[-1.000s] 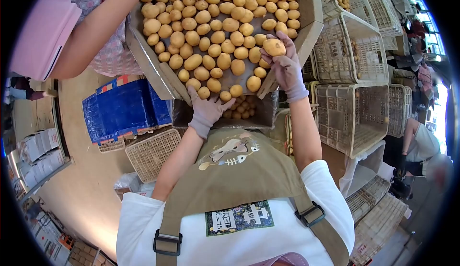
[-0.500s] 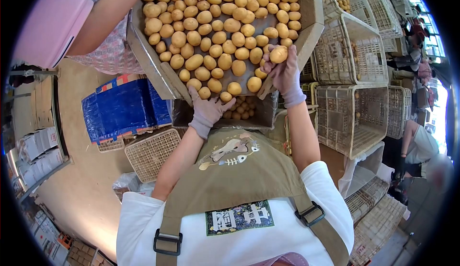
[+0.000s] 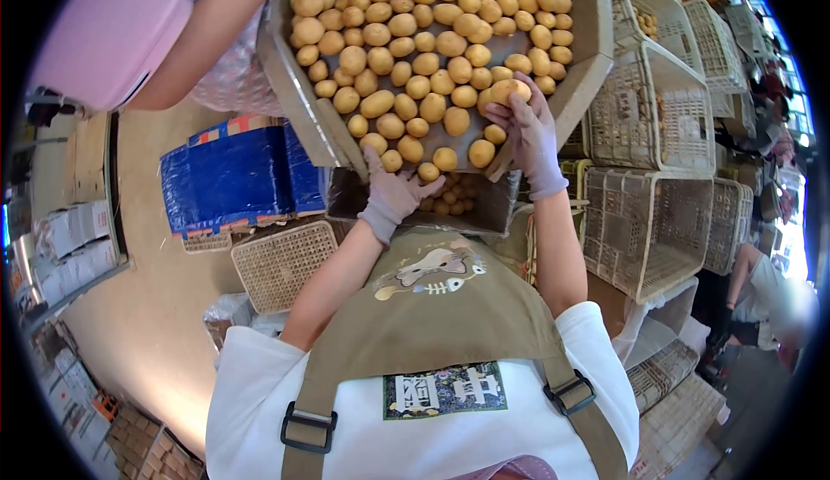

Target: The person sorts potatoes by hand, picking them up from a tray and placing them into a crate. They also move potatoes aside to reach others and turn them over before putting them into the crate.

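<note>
My right hand [image 3: 532, 139], in a pale lilac glove, holds a potato [image 3: 510, 92] in its fingertips over the right side of the sorting table [image 3: 584, 82]. My left hand [image 3: 393, 190], gloved alike, is at the table's front opening with its fingers spread and nothing in its grasp. Its fingertips are close to a loose potato [image 3: 391, 161] near the front lip. Many yellow-brown potatoes [image 3: 425, 63] lie over the table top. Below the opening, a box [image 3: 488, 212] holds more potatoes [image 3: 451, 197], partly hidden by my left hand and apron.
Plastic crates [image 3: 648, 229] are stacked along the right, some with potatoes inside. At left lie a blue-wrapped box [image 3: 226, 173] and an upturned crate [image 3: 285, 266]. Another person's arm [image 3: 216, 31] reaches over the table's left side. A further person [image 3: 761, 298] is far right.
The view has shifted, so the table appears a little further right. My right hand keeps the potato, its fingers slightly rearranged. My left hand stays at the front opening.
</note>
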Demonstrator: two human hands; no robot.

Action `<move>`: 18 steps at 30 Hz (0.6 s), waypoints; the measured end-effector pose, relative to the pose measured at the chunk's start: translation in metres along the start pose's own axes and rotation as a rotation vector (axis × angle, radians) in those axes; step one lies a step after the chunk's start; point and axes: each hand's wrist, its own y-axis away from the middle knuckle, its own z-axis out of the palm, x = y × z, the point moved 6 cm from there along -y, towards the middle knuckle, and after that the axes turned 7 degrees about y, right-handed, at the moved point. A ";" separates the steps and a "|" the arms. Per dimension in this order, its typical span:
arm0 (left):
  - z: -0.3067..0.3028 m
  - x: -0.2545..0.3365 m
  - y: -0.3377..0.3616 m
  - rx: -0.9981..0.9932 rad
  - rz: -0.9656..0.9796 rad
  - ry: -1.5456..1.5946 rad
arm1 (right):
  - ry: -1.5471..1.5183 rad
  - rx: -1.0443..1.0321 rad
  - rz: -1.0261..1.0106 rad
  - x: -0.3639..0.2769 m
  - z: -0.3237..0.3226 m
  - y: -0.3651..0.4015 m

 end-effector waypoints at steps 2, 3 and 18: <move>-0.002 0.000 -0.001 -0.028 -0.009 0.012 | 0.538 -0.074 0.013 0.007 0.013 -0.004; -0.006 0.001 -0.003 -0.020 -0.012 0.005 | 0.584 -0.268 0.060 0.018 0.030 0.004; 0.015 -0.004 0.001 -0.211 -0.130 0.109 | 1.514 -0.260 -0.180 0.001 0.065 -0.034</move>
